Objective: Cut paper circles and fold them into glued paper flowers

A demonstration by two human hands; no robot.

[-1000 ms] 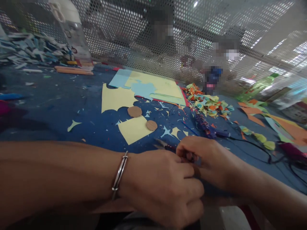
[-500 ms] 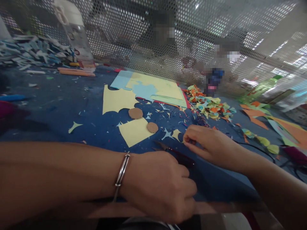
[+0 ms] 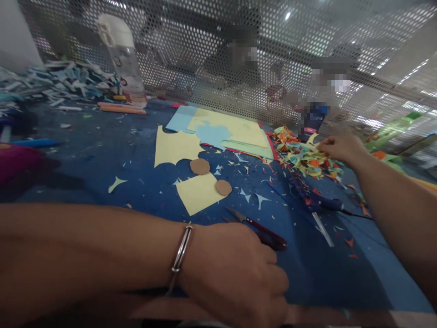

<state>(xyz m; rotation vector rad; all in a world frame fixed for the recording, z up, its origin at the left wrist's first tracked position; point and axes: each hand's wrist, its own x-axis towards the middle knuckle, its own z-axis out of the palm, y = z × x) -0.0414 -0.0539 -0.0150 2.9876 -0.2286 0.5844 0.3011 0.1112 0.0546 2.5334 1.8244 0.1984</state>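
Observation:
My right hand point(image 3: 343, 146) is over the heap of coloured paper scraps point(image 3: 303, 157), pinching a small yellow paper scrap point(image 3: 312, 138) at its fingertips. My left hand point(image 3: 235, 269) rests back-up at the table's near edge, fingers curled in; what lies under them, if anything, is hidden. Just beyond it are dark red-handled thread snips point(image 3: 261, 228), partly covered by the hand. A yellow paper piece point(image 3: 200, 193) lies ahead, with one brown round disc point(image 3: 223, 187) on its corner and another brown disc point(image 3: 200, 166) by the larger cut yellow sheet point(image 3: 175, 146).
Blue and yellow sheets point(image 3: 235, 125) are stacked at the back. A glue gun point(image 3: 319, 200) with a clear stick lies at right. A clear bottle point(image 3: 128, 68) stands back left, beside blue-white strips point(image 3: 68, 79) and orange sticks point(image 3: 121, 108). A perforated screen point(image 3: 198, 68) borders the table.
My right hand has moved away to the right, from beside the snips to the scrap heap, carrying the yellow scrap. The glue gun has come into view. My left hand keeps its curled pose.

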